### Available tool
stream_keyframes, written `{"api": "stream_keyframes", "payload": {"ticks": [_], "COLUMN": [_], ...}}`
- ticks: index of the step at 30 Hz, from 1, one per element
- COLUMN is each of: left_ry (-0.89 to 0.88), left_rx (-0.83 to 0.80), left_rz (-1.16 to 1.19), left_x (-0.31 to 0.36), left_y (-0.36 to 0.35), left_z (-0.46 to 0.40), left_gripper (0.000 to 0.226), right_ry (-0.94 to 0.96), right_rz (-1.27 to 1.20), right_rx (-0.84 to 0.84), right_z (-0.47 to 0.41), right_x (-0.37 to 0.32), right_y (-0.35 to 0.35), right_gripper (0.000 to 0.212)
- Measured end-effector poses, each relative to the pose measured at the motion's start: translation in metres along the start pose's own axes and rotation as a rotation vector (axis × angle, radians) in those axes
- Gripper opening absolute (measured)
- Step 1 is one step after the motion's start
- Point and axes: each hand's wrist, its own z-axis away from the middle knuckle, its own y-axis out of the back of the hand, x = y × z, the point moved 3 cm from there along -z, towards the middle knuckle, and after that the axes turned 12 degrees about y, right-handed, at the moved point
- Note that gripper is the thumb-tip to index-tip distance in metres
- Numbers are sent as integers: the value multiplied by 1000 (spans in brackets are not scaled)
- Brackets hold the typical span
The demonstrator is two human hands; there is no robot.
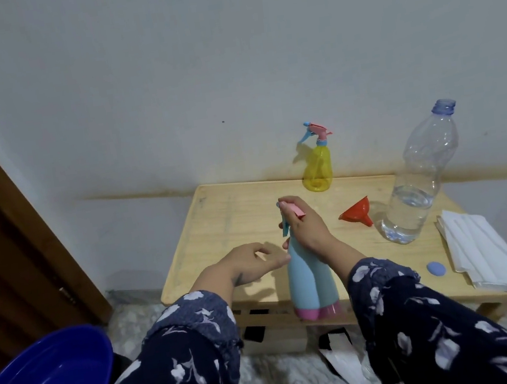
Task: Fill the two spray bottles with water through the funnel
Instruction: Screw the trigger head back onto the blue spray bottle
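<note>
Progress looks partial, to judge from how things lie: the yellow spray bottle (316, 166) stands upright at the far edge of the wooden table (242, 213), its trigger head screwed on and its nozzle pointing left, and whether it holds water cannot be told through the tinted plastic. The blue spray bottle (310, 278) stands upright at the near edge of the table, long axis vertical, pink base down, with its pink and blue trigger head at the top and the nozzle facing left and slightly away. The right hand (308, 229) wraps round that head and neck, fingers curled on it, which suits screwing the head on or off; I cannot say which. The left hand (249, 265) hovers beside the bottle's upper body with fingers loosely spread, fingertips just touching or nearly touching it, gripping nothing. The red funnel (355, 212) lies on its side on the table, spout pointing right toward the clear water bottle (420, 181), which stands uncapped and roughly a third full. Its blue cap (436, 268) lies near the folded white paper towels (482, 251). If this bottle is unfilled, what remains is opening it, seating the funnel and pouring.
</note>
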Motion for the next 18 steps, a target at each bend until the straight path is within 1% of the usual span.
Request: {"api": "stream_keyframes", "payload": {"ticks": [1,3,5,7,9,11,12,13,15,17,18], "left_ry": [-26,-70,-113,-145,-168,-155,-136,-118,-106,-117,-126], "left_rx": [-50,-136,-168,-92,41,179,239,292,368,398,394], "left_rz": [43,123,218,287,320,297,268,237,184,169,177], "left_x": [6,15,21,24,27,28,30,32,37,44,48], "left_y": [-1,-3,-2,6,19,32,38,43,50,53,54], "left_z": [0,-5,-13,-21,-30,-40,-44,-48,-58,-70,-77], "left_gripper": [67,78,82,81,78,72,69,68,69,71,73], "right_ry": [20,61,107,146,132,41,-27,-97,-167,-152,-137], "right_rz": [-16,-55,-92,-116,-58,48,114,177,254,257,245], "right_rx": [20,62,92,109,98,39,6,-15,-16,27,54], "right_z": [-9,-27,-44,-60,-72,-79,-81,-81,-83,-89,-95], "right_x": [-6,-18,-30,-40,-44,-40,-36,-32,-23,-16,-12], "right_y": [-1,-4,-7,-10,-11,-12,-12,-11,-10,-7,-4], "right_gripper": [26,25,26,31,49,76,86,91,86,77,77]}}
